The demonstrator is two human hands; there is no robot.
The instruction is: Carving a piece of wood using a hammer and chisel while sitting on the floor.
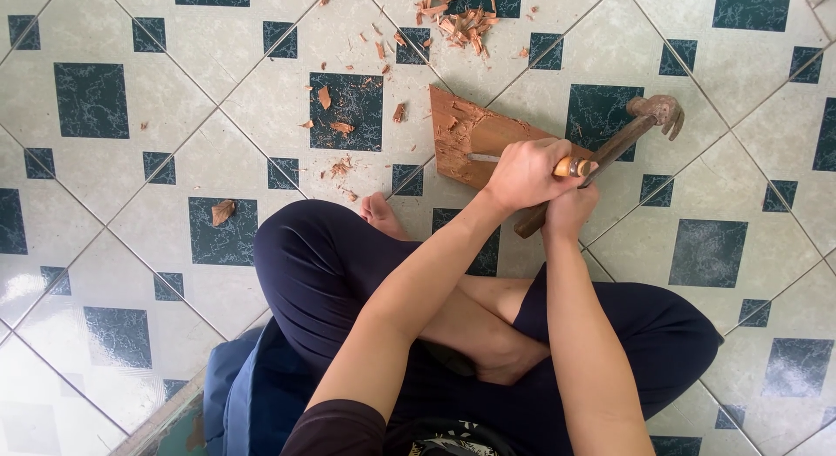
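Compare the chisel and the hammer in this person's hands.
The chisel sits in the left hand, its thin metal blade lying flat on the wooden board; the hammer is in the right hand, raised off the board and slanting up to the right. The chisel has a short, pale orange handle; the hammer has a long, dark brown one. The chisel ends in a straight blade, the hammer in a curved claw head. Both are gripped by the handle.

No packages, labels, signs or screens show anywhere in this view.
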